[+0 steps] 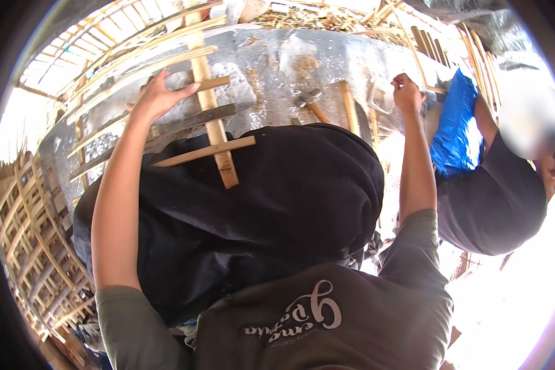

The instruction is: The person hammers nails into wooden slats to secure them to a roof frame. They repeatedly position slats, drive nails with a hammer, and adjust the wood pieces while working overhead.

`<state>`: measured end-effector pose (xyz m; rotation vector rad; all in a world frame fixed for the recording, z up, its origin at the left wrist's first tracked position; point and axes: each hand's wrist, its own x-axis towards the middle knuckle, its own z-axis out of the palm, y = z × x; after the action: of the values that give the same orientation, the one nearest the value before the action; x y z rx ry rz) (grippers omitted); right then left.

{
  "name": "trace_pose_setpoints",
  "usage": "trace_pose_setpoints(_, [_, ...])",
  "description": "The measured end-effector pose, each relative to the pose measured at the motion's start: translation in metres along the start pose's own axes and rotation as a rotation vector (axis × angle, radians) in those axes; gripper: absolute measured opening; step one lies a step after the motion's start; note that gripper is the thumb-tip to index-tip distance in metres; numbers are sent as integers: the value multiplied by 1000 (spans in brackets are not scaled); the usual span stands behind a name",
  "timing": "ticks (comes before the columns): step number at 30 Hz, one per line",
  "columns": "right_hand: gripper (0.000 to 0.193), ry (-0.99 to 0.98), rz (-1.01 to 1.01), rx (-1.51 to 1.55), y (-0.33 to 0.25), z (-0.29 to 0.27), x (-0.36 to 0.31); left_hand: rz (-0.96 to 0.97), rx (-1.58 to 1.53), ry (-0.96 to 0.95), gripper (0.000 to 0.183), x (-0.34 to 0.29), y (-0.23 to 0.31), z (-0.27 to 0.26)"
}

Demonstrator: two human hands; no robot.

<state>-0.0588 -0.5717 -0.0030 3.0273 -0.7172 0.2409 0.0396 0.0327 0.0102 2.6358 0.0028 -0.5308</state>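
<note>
A frame of pale wooden slats lies over my lap and the work surface. Its wide bar crosses several thinner slats. My left hand is closed around a short cross slat, its thumb stretched along the wood toward the bar. Nearest me, another cross slat rests over the bar above the black cloth on my lap. My right hand is raised off to the right, apart from the frame, with its fingers curled together; whatever they may hold is too small to make out. Between my hands lies a hammer.
A grey, worn surface extends ahead, with wood shavings beyond it. Loose wood strips lie near the hammer. At the right sits another person beside a blue plastic sheet. A woven bamboo lattice stands at left.
</note>
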Motion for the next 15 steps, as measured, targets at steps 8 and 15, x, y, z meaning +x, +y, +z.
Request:
trace_pose_setpoints(8, [19,260,-349,393,-98,-44,27,-64,90,21,121,7,-12,9])
trace_pose_setpoints(15, [18,149,-531,598,-238,-87,-1,-94,132,19,117,-18,10,-6])
